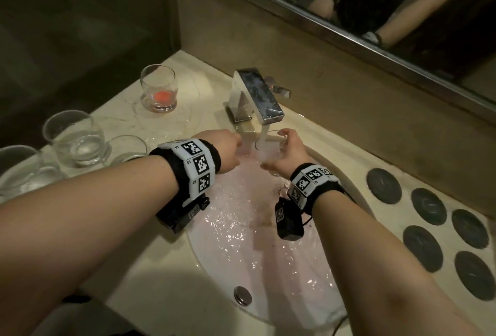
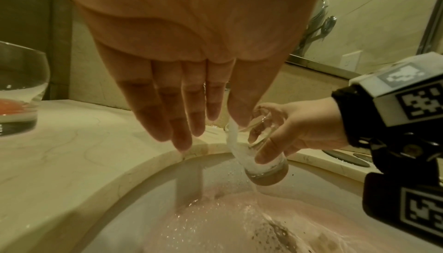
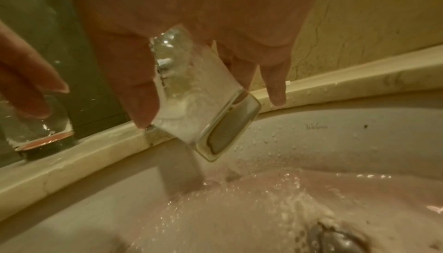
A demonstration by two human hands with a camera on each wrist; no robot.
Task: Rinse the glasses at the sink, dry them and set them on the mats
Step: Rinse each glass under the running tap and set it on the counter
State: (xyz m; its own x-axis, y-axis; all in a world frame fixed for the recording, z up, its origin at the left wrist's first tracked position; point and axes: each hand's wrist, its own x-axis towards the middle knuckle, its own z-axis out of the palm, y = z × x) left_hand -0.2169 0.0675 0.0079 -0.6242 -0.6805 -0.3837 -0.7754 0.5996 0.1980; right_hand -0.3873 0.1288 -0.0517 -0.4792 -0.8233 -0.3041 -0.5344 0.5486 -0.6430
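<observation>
The right hand (image 1: 285,152) gripped a small clear glass (image 2: 261,152) under the running tap, the left hand (image 1: 226,152) was loose and empty, and drying probably came next.

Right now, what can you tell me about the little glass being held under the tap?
The small glass is clear, straight-sided and thick at the bottom. The right hand holds it tilted in its grip, fingers and thumb curled round the sides. Water from the shiny tap pours into its mouth, foams white inside and spills down into the pinkish sink. The left hand hangs beside it with straight fingers.
</observation>
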